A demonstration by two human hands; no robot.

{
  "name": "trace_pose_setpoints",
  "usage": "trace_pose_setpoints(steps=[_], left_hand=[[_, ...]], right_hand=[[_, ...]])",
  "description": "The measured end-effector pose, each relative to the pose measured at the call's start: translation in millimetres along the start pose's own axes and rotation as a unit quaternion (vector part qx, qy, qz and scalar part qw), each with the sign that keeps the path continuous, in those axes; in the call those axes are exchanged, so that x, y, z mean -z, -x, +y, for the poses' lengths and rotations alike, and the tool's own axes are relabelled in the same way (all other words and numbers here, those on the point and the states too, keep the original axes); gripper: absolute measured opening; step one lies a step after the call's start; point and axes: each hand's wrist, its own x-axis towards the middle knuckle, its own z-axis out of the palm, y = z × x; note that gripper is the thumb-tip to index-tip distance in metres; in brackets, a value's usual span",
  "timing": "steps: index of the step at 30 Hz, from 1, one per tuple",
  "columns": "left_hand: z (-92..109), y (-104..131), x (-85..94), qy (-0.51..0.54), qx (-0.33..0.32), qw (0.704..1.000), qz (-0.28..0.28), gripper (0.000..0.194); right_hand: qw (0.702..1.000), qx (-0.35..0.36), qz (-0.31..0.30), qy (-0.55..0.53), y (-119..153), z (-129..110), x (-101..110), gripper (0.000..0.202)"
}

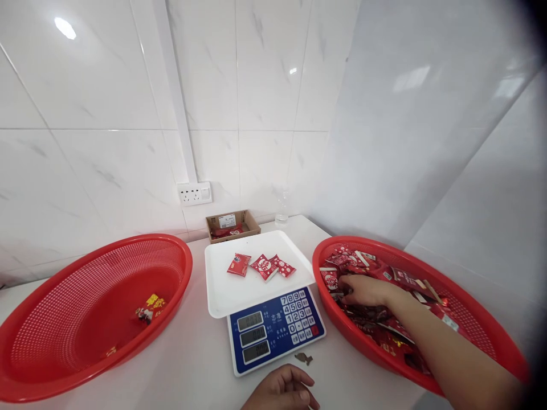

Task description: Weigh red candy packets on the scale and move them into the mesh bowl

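Observation:
My right hand (363, 290) reaches into the red basket (478, 341) on the right, its fingers among many small red packets (401, 279); its fingertips are partly hidden there. Near the front edge of the table, my left hand (284, 389) rests below the scale with its fingers loosely curled and apart, nothing visible in it. Between the baskets stands a digital scale (276, 330) with a blue keypad panel. On its white tray (222, 296) lie three red packets (264, 266), two of them touching.
Another red basket (51, 364) at the left holds a few small yellow and dark packets (155, 302). A cardboard box (213, 236) with red packets stands behind the tray, beside a clear container (281, 216). A small brown scrap (303, 358) lies before the scale.

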Motion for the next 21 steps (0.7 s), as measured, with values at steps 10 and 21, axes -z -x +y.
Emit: trace_pose_setpoints(steps=[10, 21], left_hand=[[0.9, 0.1, -0.9, 0.015, 0.004, 1.000, 0.003, 0.054], [2.7, 1.3, -2.3, 0.026, 0.010, 1.000, 0.009, 0.054]], right_hand=[[0.997, 0.005, -0.068, 0.023, 4.5, -8.5, -2.4, 0.030], [0.998, -0.011, -0.045, 0.030, 1.7, -1.9, -4.4, 0.019]])
